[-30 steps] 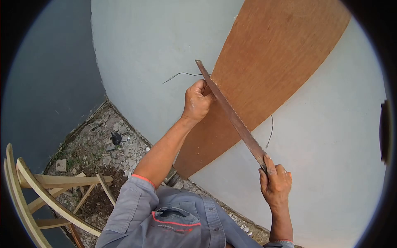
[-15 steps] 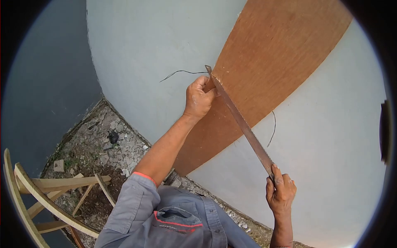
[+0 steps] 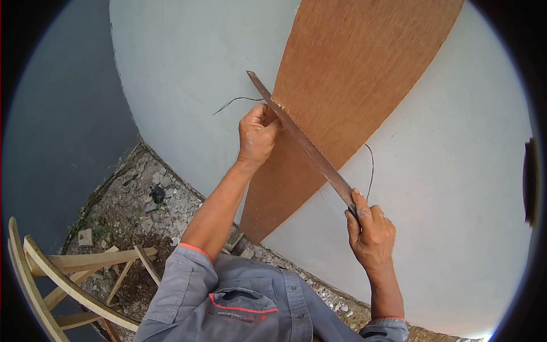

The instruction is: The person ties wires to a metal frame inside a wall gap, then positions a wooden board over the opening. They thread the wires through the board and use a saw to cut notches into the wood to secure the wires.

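Note:
A long brown plywood strip (image 3: 353,62) slants across the view in front of the pale wall. My right hand (image 3: 372,231) is closed round the grip end of a hand saw (image 3: 310,149), its index finger stretched along the blade. The toothed edge faces up and right, and the blade lies diagonally across the strip, its tip past the strip's left edge. Splintered wood shows at that edge beside the blade. My left hand (image 3: 257,134) pinches the strip's left edge just below the saw. A thin black wire (image 3: 235,101) sticks out near the left hand.
The pale wall (image 3: 450,171) spreads behind the strip, and a dark grey wall (image 3: 62,114) stands at left. Rubble (image 3: 159,196) covers the ground at their corner. A wooden frame (image 3: 80,285) of curved pieces stands at lower left. Another wire (image 3: 372,171) hangs right of the strip.
My right hand has pushed the saw up and left, so more of its tip extends beyond the strip's left edge. The left hand keeps its grip on the strip. The view has shifted slightly.

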{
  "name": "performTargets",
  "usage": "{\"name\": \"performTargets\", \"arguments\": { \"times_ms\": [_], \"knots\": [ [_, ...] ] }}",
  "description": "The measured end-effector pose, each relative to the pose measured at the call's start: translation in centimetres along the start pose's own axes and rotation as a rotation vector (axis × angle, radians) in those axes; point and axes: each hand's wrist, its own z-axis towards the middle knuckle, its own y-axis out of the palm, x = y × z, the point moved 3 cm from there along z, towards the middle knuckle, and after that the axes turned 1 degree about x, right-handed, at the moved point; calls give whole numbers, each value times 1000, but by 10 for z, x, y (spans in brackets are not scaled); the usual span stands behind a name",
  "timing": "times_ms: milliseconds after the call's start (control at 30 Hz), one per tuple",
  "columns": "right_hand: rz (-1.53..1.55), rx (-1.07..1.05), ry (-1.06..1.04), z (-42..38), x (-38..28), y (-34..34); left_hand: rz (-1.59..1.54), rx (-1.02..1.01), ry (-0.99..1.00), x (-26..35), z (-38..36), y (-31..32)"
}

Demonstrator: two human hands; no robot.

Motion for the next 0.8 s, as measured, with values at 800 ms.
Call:
{"name": "performTargets", "arguments": {
  "times_ms": [800],
  "knots": [
    [-103,14,-75,-66,36,-48,198,-51,-1,-2,14,-12]
  ]
}}
